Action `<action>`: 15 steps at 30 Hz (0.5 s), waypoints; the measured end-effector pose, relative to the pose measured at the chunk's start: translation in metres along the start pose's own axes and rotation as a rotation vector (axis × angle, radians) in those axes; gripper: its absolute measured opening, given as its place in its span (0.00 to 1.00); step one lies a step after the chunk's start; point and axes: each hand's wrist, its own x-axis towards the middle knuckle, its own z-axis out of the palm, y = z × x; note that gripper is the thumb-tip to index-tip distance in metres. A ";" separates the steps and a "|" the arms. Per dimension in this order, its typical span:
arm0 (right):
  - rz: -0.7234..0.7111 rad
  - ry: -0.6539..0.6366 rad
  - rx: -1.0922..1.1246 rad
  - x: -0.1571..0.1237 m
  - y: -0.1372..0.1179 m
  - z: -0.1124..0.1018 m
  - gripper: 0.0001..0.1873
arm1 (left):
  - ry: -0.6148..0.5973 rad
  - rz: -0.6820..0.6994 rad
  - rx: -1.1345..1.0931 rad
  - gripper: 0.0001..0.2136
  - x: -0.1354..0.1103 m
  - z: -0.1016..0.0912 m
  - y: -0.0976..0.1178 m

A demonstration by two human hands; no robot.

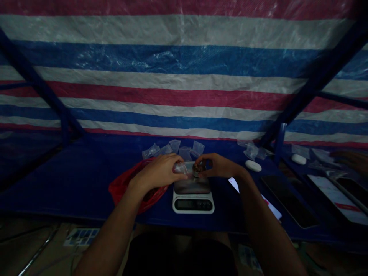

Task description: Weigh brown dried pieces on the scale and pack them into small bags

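A clear plastic bag [180,168] is pinched in the closed fingers of the left hand [156,172]. A small brown lump [198,170] is gripped by the right hand [220,165], with a digital scale [193,205] below the fingers.

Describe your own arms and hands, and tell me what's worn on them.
The left hand and the right hand are bare, with no gloves. The left forearm and right forearm show no sleeves, and neither wrist shows a watch or band.

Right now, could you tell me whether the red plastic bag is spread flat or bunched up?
Bunched up: the red plastic bag lies in crumpled folds beside the scale, under the left hand.
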 end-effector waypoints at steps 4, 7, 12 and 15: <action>-0.044 0.069 -0.051 -0.001 -0.002 -0.001 0.19 | 0.013 -0.025 0.001 0.19 -0.002 0.015 0.004; -0.094 0.114 -0.067 0.001 -0.003 0.002 0.17 | 0.043 -0.034 -0.002 0.19 0.000 0.020 0.008; -0.152 0.149 -0.088 0.004 -0.007 0.007 0.16 | 0.107 -0.033 -0.027 0.19 0.005 0.025 0.008; -0.169 0.149 -0.066 0.006 -0.007 0.010 0.18 | 0.164 -0.030 -0.053 0.19 0.005 0.029 0.007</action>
